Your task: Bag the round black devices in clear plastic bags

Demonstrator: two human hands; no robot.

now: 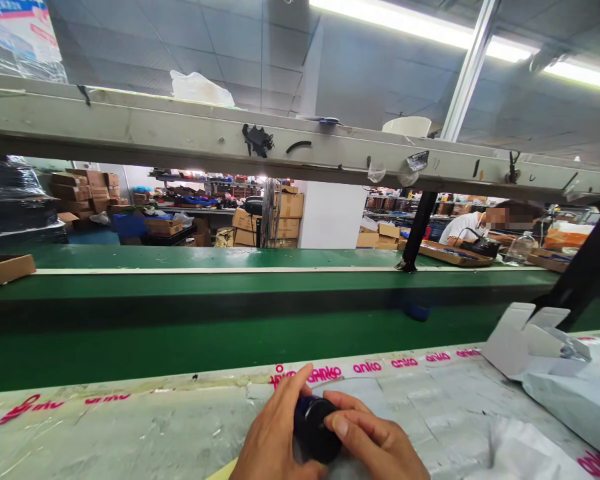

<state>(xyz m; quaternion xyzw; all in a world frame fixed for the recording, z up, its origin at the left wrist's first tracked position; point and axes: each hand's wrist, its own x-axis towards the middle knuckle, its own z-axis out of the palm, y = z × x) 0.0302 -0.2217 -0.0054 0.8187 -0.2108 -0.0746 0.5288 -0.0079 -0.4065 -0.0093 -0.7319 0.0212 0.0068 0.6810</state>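
My left hand wraps round a dark, round object with a flat black face and a dark blue side. It is held just above the covered bench at the lower middle. My right hand is closed, with thumb and forefinger pinched at the middle of the black face. Whatever sits between those fingertips is too small or hidden to name. Part of a yellow item shows beneath my left hand.
Beyond the bench runs a green conveyor with a small dark blue item on it. An open white box stands at right. A beam crosses above. A person sits beyond.
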